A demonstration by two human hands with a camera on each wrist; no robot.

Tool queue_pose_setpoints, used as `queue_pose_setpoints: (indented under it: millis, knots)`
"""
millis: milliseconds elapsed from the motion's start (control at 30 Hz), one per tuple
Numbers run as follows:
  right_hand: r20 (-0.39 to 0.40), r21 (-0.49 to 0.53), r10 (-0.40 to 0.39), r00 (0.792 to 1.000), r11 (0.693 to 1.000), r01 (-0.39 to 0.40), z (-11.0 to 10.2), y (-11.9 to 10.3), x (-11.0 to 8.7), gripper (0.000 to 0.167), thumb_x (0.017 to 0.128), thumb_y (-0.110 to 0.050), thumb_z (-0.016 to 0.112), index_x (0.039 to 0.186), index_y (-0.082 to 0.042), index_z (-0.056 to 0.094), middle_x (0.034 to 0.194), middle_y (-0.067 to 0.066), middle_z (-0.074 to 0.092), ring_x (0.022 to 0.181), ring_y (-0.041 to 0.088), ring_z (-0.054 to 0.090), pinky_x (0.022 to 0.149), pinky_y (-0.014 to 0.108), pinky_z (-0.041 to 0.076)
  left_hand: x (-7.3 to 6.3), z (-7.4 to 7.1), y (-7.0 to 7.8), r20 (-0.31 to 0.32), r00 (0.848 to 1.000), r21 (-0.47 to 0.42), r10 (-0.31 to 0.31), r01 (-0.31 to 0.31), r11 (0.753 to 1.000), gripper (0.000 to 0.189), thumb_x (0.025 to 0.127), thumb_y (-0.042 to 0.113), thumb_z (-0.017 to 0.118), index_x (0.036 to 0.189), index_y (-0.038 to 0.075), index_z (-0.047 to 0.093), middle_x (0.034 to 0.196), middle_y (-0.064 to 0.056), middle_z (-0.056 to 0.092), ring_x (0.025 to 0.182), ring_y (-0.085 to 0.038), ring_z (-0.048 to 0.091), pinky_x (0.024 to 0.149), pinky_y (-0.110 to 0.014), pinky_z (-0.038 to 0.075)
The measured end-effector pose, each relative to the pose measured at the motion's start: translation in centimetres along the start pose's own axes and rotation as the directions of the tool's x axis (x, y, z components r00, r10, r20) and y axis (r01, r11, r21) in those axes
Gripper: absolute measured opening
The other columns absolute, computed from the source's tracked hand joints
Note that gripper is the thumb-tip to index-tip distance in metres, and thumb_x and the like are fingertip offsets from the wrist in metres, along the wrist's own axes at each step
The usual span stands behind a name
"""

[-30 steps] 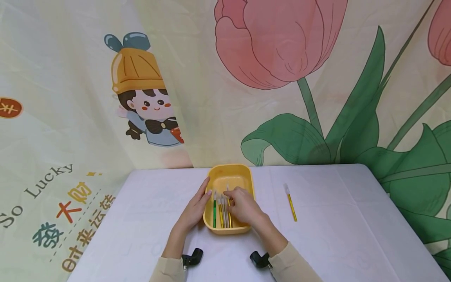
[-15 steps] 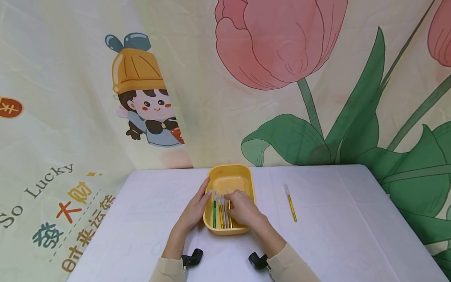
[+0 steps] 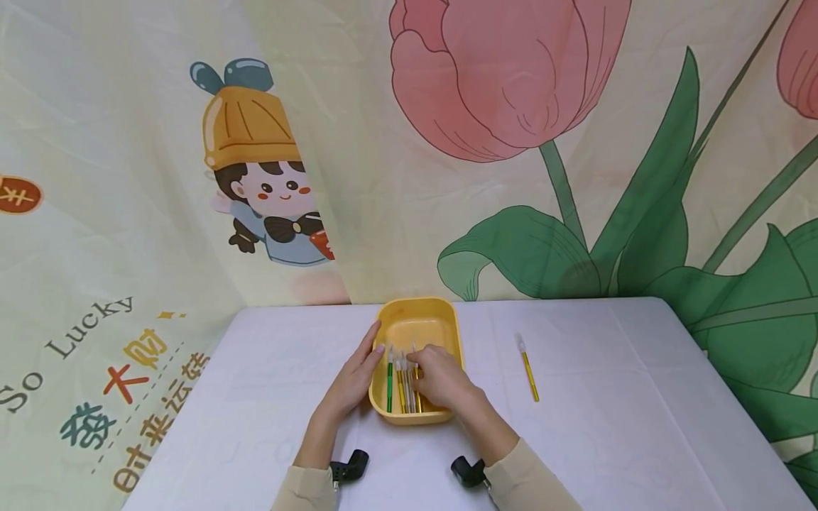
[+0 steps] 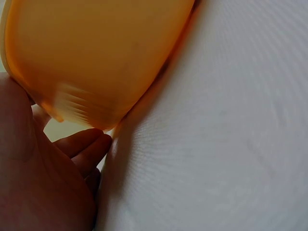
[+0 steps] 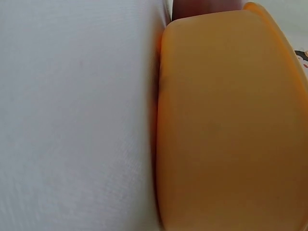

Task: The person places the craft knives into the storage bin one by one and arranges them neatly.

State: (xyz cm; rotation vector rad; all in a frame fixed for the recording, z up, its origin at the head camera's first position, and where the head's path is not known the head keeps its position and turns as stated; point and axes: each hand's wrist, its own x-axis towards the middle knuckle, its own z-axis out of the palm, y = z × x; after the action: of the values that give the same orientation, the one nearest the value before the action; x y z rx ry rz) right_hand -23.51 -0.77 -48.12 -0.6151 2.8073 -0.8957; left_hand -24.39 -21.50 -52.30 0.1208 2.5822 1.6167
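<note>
A yellow plastic tray [image 3: 422, 312] sits on the white tabletop. My left hand [image 3: 348, 376] grips its left wall, thumb at the rim; the left wrist view shows the fingers [image 4: 89, 151] against the outside. Inside the tray's near half, several slim pen-like sticks [image 3: 402, 397] with pale, clear tips lie side by side, mostly yellow and silvery. A green one [image 3: 390, 390] is leftmost. My right hand [image 3: 439, 372] reaches in over the right side and pinches the upper part of the rightmost yellow stick [image 3: 418, 404]. Its fingers are partly hidden, and the right wrist view shows only the outer wall [image 5: 231, 120].
A single yellow stick [image 3: 529, 376] with a clear tip lies on the white tabletop [image 3: 613, 426] to the right of the tray. A printed cloth backdrop [image 3: 383, 227] with tulips and a cartoon figure hangs behind the table. Black wrist cameras [image 3: 350, 466] sit below both hands.
My right hand has lowered slightly toward the near end of the tray, then stayed there. The left hand, the tray and the lone stick have not moved.
</note>
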Motion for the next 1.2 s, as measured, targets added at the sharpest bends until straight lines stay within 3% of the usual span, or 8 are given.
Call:
queue_pose_setpoints:
  millis: [400,1200]
  knots:
    - [0.030,0.021,0.012,0.999,1.000,-0.013,-0.07,0.09,-0.02,0.045,0.089,-0.010,0.081,0.133,-0.006,0.071,0.119,0.010,0.072,0.110,0.023,0.065,0.103,0.044,0.056,-0.04,0.01,0.00,0.008,1.000,0.000,-0.017,0.017,1.000,0.055,0.112,0.047,0.039,0.163,0.049,0.020,0.173,0.013,0.020,0.163,-0.023,0.014,0.130,-0.057,0.013]
    - [0.046,0.017,0.024,0.999,1.000,-0.024,0.00,-0.08,-0.01,0.044,0.089,-0.009,0.081,0.132,-0.004,0.072,0.126,0.010,0.072,0.119,0.024,0.065,0.110,0.045,0.052,-0.10,-0.09,0.09,0.009,1.000,-0.009,-0.006,0.006,1.000,0.055,0.112,0.046,0.039,0.164,0.047,0.019,0.174,0.011,0.019,0.163,-0.024,0.013,0.131,-0.057,0.011]
